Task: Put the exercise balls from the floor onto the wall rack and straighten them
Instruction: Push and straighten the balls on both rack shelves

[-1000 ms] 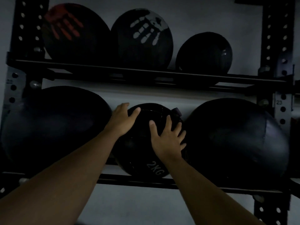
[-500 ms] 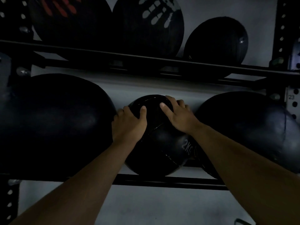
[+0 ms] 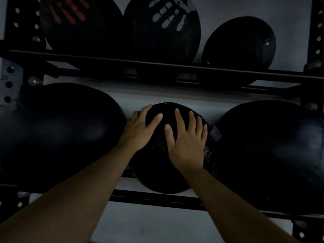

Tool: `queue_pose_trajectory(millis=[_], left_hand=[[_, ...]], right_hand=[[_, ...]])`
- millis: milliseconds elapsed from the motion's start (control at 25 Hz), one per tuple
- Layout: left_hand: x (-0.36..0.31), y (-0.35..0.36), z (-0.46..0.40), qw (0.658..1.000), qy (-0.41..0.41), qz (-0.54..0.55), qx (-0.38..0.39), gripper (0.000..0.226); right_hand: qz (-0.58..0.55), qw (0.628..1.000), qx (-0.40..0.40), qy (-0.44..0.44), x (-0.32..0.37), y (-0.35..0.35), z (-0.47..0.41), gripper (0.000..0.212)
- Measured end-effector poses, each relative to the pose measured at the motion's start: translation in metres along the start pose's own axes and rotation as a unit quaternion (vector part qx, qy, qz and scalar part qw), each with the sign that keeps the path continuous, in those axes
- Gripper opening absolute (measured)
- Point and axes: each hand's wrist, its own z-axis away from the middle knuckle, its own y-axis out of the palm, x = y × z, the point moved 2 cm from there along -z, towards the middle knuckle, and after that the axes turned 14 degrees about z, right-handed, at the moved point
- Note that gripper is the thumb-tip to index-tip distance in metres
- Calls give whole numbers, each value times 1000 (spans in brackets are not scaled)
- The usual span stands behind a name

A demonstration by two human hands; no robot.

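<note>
A small black 2 kg medicine ball (image 3: 157,174) rests on the lower rail (image 3: 154,199) of the black wall rack, between two large black balls (image 3: 57,135) (image 3: 273,155). My left hand (image 3: 138,132) lies on its upper left side with fingers curled over the top. My right hand (image 3: 187,142) is spread flat on its front right, partly covering the white weight marking. Both hands press on the ball together.
The upper shelf (image 3: 157,67) carries three black balls: one with a red handprint (image 3: 78,27), one with a white handprint (image 3: 163,30), and a smaller plain one (image 3: 240,44). Perforated black uprights (image 3: 317,32) frame the rack against a pale wall.
The small ball has turned, its weight marking moving toward the right edge. My right hand slid from the ball's top right down onto its front. My left hand stayed on the upper left.
</note>
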Motion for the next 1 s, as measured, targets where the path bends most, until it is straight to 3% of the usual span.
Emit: queue_pose_trajectory(millis=[80,160,240,280,360,440,480,600,720,800,880,1000], left_hand=[[-9,2,-17,996,-89,1,-9,82],[-17,7,-30,982,-188,-26,-5,92],[-19,15,-30,973,-219,-68,-36,92],[-19,18,-25,975,-200,-77,-59,88],[-15,19,-7,994,-58,-32,-87,72],[-6,18,21,993,99,-12,-56,65],[1,17,31,990,136,-12,-43,68],[9,15,34,991,118,-5,-56,72],[6,18,31,988,129,-16,-86,70],[2,15,17,990,106,-20,-91,68],[-11,12,-11,996,30,-26,-84,71],[-27,16,-43,992,-68,-86,-64,77]], right_hand=[[10,997,58,-53,-10,-4,-44,66],[-36,980,172,-95,-21,-8,-86,55],[-73,962,240,-105,-28,-7,-105,50],[-71,961,244,-110,-30,-3,-106,50],[-77,965,225,-112,-30,1,-103,49],[-113,979,147,-88,-28,-7,-98,45],[-138,985,87,-53,-30,-12,-94,42],[-194,981,-8,29,-42,-15,-38,39],[-165,985,9,40,-43,-2,41,62],[-185,982,5,40,-42,-3,24,66],[-173,983,39,43,-43,-9,-26,61],[-139,975,174,-19,-52,-14,-84,58]])
